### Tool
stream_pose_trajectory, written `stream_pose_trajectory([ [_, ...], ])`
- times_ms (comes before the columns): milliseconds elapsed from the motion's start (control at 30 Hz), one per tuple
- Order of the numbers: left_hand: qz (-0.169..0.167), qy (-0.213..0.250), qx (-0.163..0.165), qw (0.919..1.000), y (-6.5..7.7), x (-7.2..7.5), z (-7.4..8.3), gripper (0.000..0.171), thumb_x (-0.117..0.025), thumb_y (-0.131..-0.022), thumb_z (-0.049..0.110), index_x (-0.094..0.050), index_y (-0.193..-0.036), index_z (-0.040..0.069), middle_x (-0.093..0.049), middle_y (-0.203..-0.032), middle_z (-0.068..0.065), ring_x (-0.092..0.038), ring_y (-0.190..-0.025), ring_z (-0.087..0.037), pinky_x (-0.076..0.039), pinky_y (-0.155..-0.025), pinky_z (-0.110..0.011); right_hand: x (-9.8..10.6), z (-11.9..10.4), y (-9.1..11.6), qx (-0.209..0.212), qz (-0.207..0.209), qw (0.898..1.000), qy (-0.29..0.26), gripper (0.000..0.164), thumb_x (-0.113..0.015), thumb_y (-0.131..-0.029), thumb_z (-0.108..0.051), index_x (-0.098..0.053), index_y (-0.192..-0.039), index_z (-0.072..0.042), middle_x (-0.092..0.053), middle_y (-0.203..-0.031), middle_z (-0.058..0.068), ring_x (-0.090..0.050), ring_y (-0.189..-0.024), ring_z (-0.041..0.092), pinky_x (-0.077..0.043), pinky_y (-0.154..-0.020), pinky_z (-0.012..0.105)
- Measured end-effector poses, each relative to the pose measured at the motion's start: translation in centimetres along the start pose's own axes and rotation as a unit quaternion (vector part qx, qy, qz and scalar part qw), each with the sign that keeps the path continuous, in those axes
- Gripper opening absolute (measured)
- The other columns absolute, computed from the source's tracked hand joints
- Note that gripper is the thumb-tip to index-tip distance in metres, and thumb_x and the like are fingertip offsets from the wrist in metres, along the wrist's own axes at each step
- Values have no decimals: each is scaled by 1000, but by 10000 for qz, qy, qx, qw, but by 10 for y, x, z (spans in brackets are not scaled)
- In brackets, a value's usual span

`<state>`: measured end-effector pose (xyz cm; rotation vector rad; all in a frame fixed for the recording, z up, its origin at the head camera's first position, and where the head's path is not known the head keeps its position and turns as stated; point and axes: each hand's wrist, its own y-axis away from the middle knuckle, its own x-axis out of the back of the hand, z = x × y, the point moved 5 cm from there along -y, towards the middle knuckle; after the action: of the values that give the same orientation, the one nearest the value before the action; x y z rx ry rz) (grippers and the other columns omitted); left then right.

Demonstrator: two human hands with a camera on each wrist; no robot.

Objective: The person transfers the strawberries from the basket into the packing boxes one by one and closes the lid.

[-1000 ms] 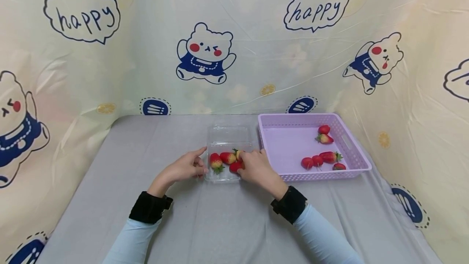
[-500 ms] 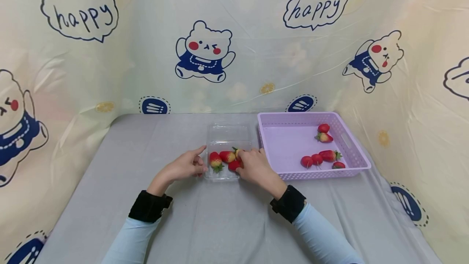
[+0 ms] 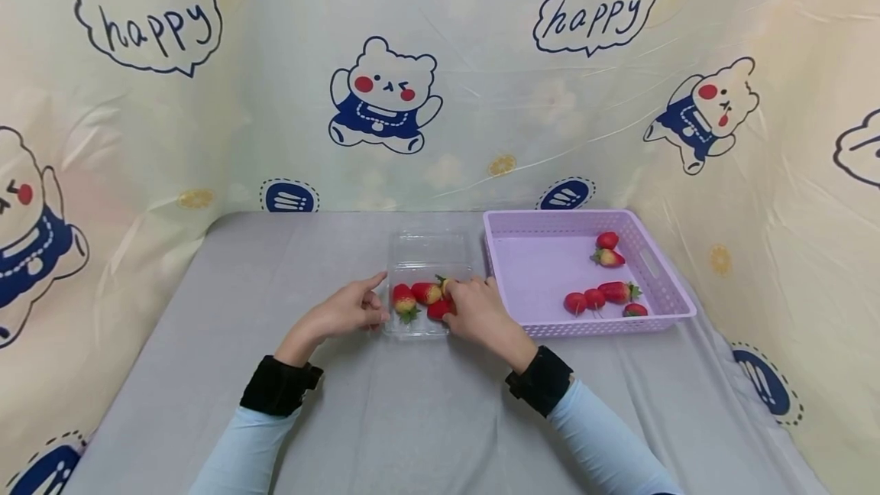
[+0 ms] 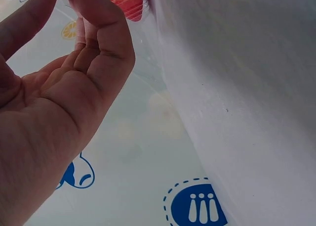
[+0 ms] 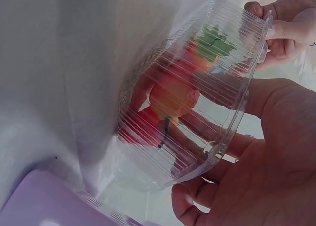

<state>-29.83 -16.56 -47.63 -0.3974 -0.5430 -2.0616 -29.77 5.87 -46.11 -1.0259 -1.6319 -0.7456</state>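
Note:
A clear plastic clamshell box [image 3: 419, 332] lies on the grey cloth, lid [image 3: 429, 250] folded back away from me. Several strawberries [image 3: 403, 300] with green leaf caps are inside. My left hand [image 3: 351, 310] is at the box's left side; in the right wrist view its thumb and fingers pinch the rim. My right hand [image 3: 484, 315] reaches in over the right side. Its thumb and fingers close around a red strawberry [image 3: 438, 311] at the bottom, partly hidden by the hand. Through the ribbed wall, the right wrist view shows strawberries [image 5: 173, 95] between the fingers.
To the right of the box stands a lilac plastic basket [image 3: 536, 266], its left side close to the box. Several more strawberries [image 3: 615, 292] lie in its right part. A patterned cloth backdrop [image 3: 481, 121] rises behind the table.
Hardly anything differs. The red strawberry under my right thumb has shifted very slightly left with the fingers, while my left hand stays at the box.

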Motion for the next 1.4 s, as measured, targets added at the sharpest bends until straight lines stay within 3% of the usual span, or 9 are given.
stream_pose_trajectory([
  [367,-39,-44,-67,10000,1,1,2,81,-70,-100,2,-20,-162,-11,-66,-83,-8,-60,-73,-23,-53,-72,-38,0,-1,-1,8,45,10000,42,24,-85,-90,-21,-73,-106,-8,-61,-82,0,-53,-86,24,-34,-77,39],
  [667,-8,-74,-62,10000,0,1,1,82,-71,-99,3,-20,-162,-11,-65,-83,-8,-60,-73,-22,-53,-72,-37,0,0,-1,28,135,9999,76,20,-86,-87,-16,-71,-99,-10,-68,-90,4,-57,-90,26,-36,-78,39],
  [1400,-4,-60,-92,9999,1,1,3,81,-70,-99,2,-21,-162,-11,-65,-83,-8,-60,-73,-24,-53,-72,-38,4,-2,0,18,105,9999,-10,16,-84,-88,-15,-68,-91,-13,-64,-83,0,-57,-87,25,-37,-77,40],
])
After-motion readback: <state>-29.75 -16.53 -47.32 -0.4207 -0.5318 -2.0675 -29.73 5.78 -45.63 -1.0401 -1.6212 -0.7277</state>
